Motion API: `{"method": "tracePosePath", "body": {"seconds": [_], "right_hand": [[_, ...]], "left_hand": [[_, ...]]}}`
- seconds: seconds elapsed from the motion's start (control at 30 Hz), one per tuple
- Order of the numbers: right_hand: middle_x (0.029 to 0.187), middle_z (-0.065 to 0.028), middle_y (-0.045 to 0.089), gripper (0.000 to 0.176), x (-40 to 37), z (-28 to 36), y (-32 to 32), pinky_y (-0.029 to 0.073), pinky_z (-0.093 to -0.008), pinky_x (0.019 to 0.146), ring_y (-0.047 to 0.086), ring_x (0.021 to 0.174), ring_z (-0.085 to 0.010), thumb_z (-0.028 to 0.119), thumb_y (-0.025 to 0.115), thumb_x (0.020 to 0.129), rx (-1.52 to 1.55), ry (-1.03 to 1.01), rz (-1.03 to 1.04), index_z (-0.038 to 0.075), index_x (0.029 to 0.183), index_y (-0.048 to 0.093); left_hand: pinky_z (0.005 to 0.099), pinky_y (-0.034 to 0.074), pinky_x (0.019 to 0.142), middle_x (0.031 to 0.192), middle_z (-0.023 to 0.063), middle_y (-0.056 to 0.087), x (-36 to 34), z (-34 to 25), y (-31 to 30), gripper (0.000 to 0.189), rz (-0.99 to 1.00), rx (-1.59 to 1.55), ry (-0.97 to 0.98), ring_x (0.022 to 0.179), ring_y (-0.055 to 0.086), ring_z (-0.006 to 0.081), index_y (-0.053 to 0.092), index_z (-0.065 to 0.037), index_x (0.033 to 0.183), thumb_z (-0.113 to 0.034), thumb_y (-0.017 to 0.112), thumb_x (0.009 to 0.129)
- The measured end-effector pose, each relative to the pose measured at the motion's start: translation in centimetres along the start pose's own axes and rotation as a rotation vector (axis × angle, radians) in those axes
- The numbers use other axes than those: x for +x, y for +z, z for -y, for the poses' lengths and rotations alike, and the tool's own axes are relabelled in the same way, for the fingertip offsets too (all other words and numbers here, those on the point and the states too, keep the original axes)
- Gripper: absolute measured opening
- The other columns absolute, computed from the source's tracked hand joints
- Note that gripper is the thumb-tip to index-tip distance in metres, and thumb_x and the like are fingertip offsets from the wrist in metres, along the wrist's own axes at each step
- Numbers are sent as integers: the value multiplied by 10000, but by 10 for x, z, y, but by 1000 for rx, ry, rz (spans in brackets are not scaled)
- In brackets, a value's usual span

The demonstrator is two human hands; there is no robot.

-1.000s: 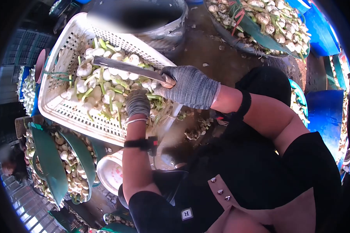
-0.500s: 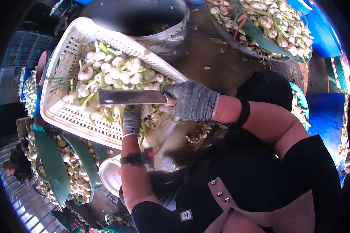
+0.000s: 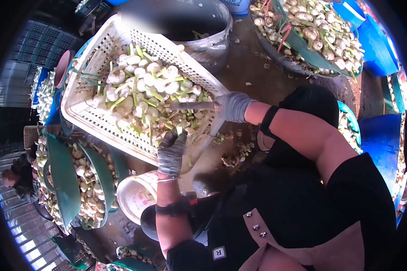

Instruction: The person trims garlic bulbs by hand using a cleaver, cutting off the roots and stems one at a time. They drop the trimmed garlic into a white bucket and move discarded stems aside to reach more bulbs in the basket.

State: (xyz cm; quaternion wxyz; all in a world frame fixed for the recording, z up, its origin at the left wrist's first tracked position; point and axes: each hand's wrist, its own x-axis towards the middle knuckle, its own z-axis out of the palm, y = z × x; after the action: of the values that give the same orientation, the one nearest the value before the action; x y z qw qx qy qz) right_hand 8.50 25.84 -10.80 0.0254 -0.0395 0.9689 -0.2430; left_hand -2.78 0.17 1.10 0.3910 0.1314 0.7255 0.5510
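Note:
My right hand, in a grey knit glove, grips the handle of a knife with a broad flat blade. The blade points left over the heap of garlic. Lower down, my left hand, gloved too, is closed at the near side of the basket, with a pale garlic bulb at its fingertips, partly hidden by the fingers. Garlic bulbs with green stems are heaped in a white slatted plastic basket, which sits tilted in front of me.
Behind the basket stands a large grimy tub. Garlic fills a basin at upper right and green tubs at left. Near my left forearm is a white bucket. Trimmings litter the floor. Another person is at far left.
My left hand has drawn back toward me from under the blade, now showing a bulb. My right hand and the knife have shifted right, the blade turned more edge-on. The whole view has shifted slightly.

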Motion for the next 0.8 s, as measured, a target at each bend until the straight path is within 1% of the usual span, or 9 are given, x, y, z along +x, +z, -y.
{"method": "tracePosePath", "body": {"seconds": [0.07,0.2,0.27,0.33,0.4,0.47,0.6,0.67,0.8], "right_hand": [[674,-95,597,347,-9,70,-89,484,-378,695,588,666,-245,365,671,811,370,455,-95,30,803,581],[665,-43,587,362,0,122,-112,468,-335,663,539,626,-161,406,728,774,719,219,-400,67,788,601],[674,-39,592,358,15,128,-104,462,-325,634,534,616,-143,411,728,774,700,268,-385,73,786,611],[683,-35,596,354,17,129,-107,456,-316,606,528,607,-124,416,728,774,667,291,-358,79,784,620],[695,-23,595,306,15,147,-140,442,-281,606,515,624,-99,373,720,793,988,573,-256,90,747,610],[701,-19,591,259,19,138,-129,436,-261,601,516,636,-88,333,700,820,1063,533,-276,92,774,618],[743,-53,618,249,20,138,-115,461,-305,640,569,650,-148,305,683,833,795,439,-336,71,829,596],[768,-101,619,271,18,145,-100,476,-349,684,596,682,-252,309,682,823,552,192,-568,62,870,580],[792,-131,616,330,8,156,-108,493,-377,721,608,739,-303,334,688,813,324,180,-431,59,955,575]], "left_hand": [[214,420,627,822,-11,625,-10,-13,4,121,-16,-36,16,705,496,41,654,-52,985,-81,654,867],[261,443,650,818,35,613,-14,-33,20,124,2,217,140,747,530,92,621,-14,915,-117,662,858],[272,460,679,855,68,596,-17,-41,32,131,-189,917,706,817,533,113,604,-1,922,-109,648,862],[277,473,721,916,66,572,-18,-38,37,233,-273,937,787,873,529,123,563,-7,1036,-143,649,866],[280,479,757,989,52,554,-25,-49,42,399,-163,-116,363,876,537,135,495,-24,1166,-212,670,860],[287,487,764,1109,43,537,-20,-41,25,447,-78,-410,159,923,558,148,468,-63,1217,-262,662,867],[319,466,830,1093,47,566,-16,-37,31,452,45,-669,168,952,567,164,478,-63,1224,-246,665,856],[335,456,862,1085,49,580,-14,-39,32,454,92,-739,175,967,572,172,483,-63,1228,-238,667,851],[367,436,928,1070,54,609,-7,-34,22,461,182,-917,159,995,580,188,493,-62,1235,-223,669,840]]}}
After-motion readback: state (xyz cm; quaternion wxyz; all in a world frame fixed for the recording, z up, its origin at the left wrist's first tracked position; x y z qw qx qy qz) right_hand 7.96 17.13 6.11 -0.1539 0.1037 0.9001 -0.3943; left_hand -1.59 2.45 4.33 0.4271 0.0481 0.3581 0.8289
